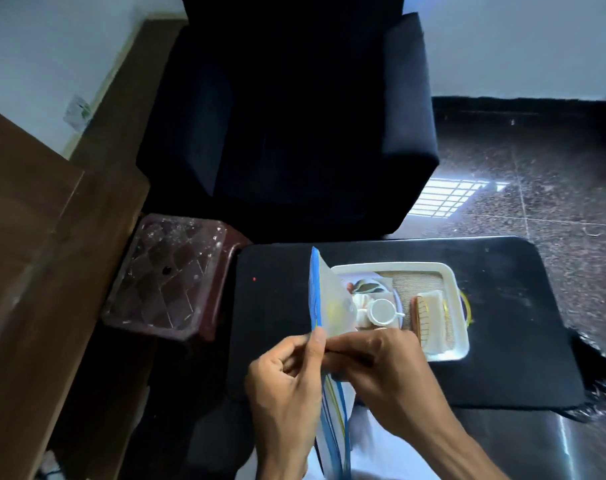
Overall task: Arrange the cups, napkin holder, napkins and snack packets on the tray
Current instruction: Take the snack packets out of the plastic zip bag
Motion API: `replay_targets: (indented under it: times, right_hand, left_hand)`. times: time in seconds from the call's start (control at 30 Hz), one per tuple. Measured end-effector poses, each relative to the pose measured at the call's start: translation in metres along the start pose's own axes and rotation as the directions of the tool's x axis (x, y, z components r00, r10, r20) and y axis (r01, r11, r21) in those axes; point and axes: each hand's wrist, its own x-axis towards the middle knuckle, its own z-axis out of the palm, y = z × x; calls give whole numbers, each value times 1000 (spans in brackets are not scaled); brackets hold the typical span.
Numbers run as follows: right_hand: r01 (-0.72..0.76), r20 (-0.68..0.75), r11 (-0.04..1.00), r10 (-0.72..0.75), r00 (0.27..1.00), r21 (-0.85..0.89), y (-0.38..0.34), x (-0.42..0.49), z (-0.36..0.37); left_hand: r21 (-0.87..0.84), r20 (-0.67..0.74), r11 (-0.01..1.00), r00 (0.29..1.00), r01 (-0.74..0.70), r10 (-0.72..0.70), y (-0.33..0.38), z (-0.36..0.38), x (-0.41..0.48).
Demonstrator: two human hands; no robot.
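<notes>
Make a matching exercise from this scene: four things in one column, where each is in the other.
Things:
1. cup
2. napkin holder
3. packet
4. stool

Places:
A. left of the table
B. right end of the tray
C. held by the left hand and right hand
D. near the tray's middle

Pairs: 1-D, 2-B, 3-C, 4-A
</notes>
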Motion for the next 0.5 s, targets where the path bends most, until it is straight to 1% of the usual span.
replay_targets:
  times: [0.03, 0.1, 0.17, 0.2, 0.3, 0.37, 0.5]
  right_hand:
    - [-41, 2, 998, 41, 999, 43, 1, -7, -7]
    - [-138, -4, 974, 142, 990, 181, 2, -19, -15]
    - [-205, -4, 914, 221, 975, 351, 2, -31, -20]
    - [-226, -4, 878, 251, 968, 422, 2, -36, -21]
    - [-248, 13, 762, 300, 954, 598, -1, -51, -25]
    - [-256, 39, 655, 327, 944, 711, -2, -61, -27]
    - [-266, 71, 460, 397, 915, 847, 1, -79, -27]
  left_hand:
    - [19, 2, 1000, 1000, -18, 18, 2, 4, -7]
    - [38, -5, 998, 999, -52, 52, 5, 7, -17]
    - [37, -11, 998, 999, -52, 53, 8, 10, -26]
    - [17, -14, 999, 999, -30, 30, 10, 11, -29]
    - [-108, 18, 990, 996, 90, -88, 16, 13, -41]
    - [-203, 68, 963, 984, 177, -167, 21, 13, -48]
    - [-376, 179, 857, 935, 354, -307, 29, 9, -60]
